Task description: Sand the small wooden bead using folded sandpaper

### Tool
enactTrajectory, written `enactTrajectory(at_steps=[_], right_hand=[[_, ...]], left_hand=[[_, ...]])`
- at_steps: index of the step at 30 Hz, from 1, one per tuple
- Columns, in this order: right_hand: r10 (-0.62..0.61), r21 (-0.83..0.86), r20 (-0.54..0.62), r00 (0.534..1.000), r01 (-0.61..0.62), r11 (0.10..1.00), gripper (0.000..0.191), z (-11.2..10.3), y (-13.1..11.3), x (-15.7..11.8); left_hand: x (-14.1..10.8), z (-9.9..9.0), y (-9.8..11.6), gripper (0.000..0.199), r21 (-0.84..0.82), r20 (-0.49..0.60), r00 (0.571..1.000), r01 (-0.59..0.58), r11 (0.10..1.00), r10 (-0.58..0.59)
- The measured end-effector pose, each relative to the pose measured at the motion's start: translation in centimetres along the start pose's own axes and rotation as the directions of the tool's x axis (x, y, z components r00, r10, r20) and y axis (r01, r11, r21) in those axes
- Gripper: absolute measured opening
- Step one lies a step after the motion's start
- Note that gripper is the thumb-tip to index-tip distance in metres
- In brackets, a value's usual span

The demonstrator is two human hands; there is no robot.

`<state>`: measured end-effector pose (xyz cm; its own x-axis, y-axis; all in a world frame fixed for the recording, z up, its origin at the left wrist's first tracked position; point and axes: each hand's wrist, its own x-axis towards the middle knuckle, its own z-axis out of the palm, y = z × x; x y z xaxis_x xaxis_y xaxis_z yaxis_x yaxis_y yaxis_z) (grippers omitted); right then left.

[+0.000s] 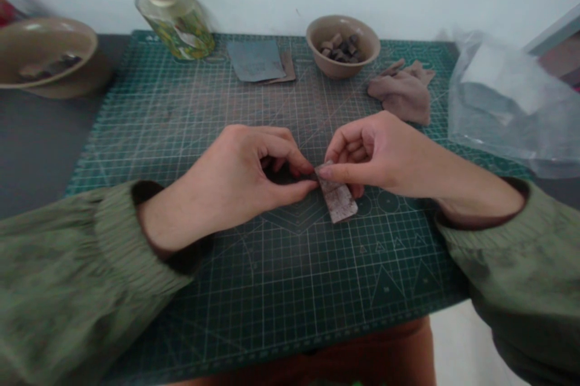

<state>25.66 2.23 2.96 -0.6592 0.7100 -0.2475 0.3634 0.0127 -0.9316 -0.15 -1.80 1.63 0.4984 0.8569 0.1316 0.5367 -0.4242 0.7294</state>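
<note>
Over the middle of the green cutting mat (272, 289), my left hand (254, 171) pinches a small dark piece between thumb and fingertips; most of it is hidden. My right hand (371, 156) comes in from the right and grips a worn, brownish strip (339, 200) between thumb and fingers. The strip's upper end lies against the left fingertips, and its lower end hangs free, tilted down to the right. Both hands' fingertips nearly meet.
Behind the hands are sheets of sandpaper (256, 61), a bowl (342, 69) of small dark blocks and a crumpled brown cloth (403, 93). A diffuser bottle (176, 17) and a larger bowl (77, 81) stand left. At right lies a clear plastic bag (498, 114).
</note>
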Motion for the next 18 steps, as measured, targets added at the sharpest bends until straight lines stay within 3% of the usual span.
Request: enactTrajectory(at_steps=[18], right_hand=[[-0.001, 0.008, -0.023, 1.000, 0.001, 1.000, 0.027, 0.01, -0.28, 0.13]], left_hand=[[-0.01, 0.06, 0.05, 0.008, 0.008, -0.005, 1.000, -0.006, 1.000, 0.006]])
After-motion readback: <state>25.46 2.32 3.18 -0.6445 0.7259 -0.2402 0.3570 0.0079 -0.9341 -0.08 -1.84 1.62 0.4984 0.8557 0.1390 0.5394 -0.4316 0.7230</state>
